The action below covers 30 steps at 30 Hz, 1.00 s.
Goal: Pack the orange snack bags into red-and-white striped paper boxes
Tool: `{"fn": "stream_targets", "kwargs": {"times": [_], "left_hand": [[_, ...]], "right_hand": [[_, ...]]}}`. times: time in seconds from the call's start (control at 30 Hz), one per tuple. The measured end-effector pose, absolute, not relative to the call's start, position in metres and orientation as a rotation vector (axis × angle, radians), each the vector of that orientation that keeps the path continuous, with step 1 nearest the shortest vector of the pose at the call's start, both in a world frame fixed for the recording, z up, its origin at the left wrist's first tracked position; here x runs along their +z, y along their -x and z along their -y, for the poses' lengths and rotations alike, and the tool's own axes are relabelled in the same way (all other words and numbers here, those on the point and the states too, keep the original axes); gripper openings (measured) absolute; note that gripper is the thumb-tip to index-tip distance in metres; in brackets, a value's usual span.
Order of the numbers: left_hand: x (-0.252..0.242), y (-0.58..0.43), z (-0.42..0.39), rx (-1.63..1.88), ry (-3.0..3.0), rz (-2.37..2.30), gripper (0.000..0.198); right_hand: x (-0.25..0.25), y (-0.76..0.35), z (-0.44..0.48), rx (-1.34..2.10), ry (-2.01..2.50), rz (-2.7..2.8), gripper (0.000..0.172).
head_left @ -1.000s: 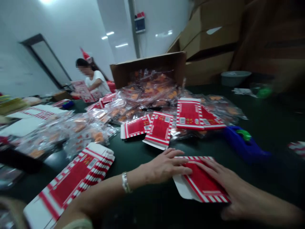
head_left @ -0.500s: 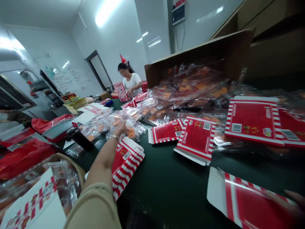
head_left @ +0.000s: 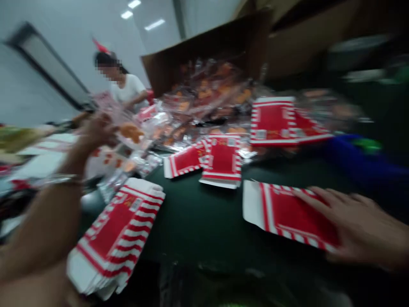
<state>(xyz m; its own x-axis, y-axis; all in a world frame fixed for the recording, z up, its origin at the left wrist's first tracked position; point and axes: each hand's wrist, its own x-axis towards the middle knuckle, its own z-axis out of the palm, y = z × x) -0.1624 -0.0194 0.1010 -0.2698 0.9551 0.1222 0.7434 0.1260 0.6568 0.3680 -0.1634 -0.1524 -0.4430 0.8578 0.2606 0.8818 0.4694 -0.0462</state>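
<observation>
I am reading no word, brand or number with certainty, because blur is smearing the print. On the stack of striped cartons I am seeing a pale, barcode-like patch beside yellowish marks. The middle carton is carrying a similar label near its top right corner. The farther carton is showing a pale block at its lower left, with its yellowish print staying illegible. On the near carton, partly under the right hand, I am deciphering nothing.
</observation>
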Motion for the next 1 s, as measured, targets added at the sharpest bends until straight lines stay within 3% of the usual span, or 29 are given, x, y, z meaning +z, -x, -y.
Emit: {"fn": "stream_targets", "kwargs": {"times": [0.1, 0.23, 0.33, 0.43, 0.5, 0.6, 0.67, 0.73, 0.83, 0.93, 1.0], "left_hand": [[0.092, 0.117, 0.037, 0.808, -1.714, -1.961, 0.047], [0.008, 0.041, 0.093, 0.542, -1.545, -1.433, 0.047], [-0.052, 0.003, 0.128, 0.624, -1.444, -1.266, 0.049], [-0.073, -0.003, 0.14, 0.644, -1.415, -1.262, 0.05], [-0.069, 0.006, 0.139, 0.672, -1.398, -1.305, 0.052], [-0.059, 0.026, 0.134, 0.726, -1.352, -1.383, 0.058], [-0.058, 0.034, 0.133, 0.71, -1.345, -1.386, 0.06], [-0.064, 0.035, 0.135, 0.655, -1.346, -1.355, 0.059], [-0.079, 0.029, 0.14, 0.568, -1.39, -1.342, 0.053], [-0.091, 0.024, 0.139, 0.522, -1.511, -1.412, 0.046], [-0.094, 0.023, 0.135, 0.492, -1.589, -1.457, 0.042]], "right_hand": [[-0.12, -0.371, 0.196, -0.054, 1.699, 2.634, 0.108], [-0.105, -0.37, 0.216, -0.105, 1.719, 2.582, 0.11], [-0.111, -0.37, 0.225, -0.128, 1.638, 2.557, 0.111], [-0.111, -0.37, 0.23, -0.001, 1.664, 2.533, 0.11], [-0.101, -0.373, 0.23, 0.259, 1.721, 2.518, 0.109], [-0.075, -0.382, 0.219, 1.0, 1.668, 2.493, 0.1], [-0.056, -0.389, 0.2, 1.423, 1.55, 2.427, 0.084], [-0.043, -0.399, 0.172, 1.606, 1.558, 2.305, 0.066], [-0.038, -0.413, 0.132, 1.547, 1.721, 2.203, 0.06], [-0.05, -0.419, 0.114, 1.186, 1.797, 2.389, 0.059], [-0.066, -0.416, 0.121, 0.985, 1.787, 2.486, 0.069]]}}
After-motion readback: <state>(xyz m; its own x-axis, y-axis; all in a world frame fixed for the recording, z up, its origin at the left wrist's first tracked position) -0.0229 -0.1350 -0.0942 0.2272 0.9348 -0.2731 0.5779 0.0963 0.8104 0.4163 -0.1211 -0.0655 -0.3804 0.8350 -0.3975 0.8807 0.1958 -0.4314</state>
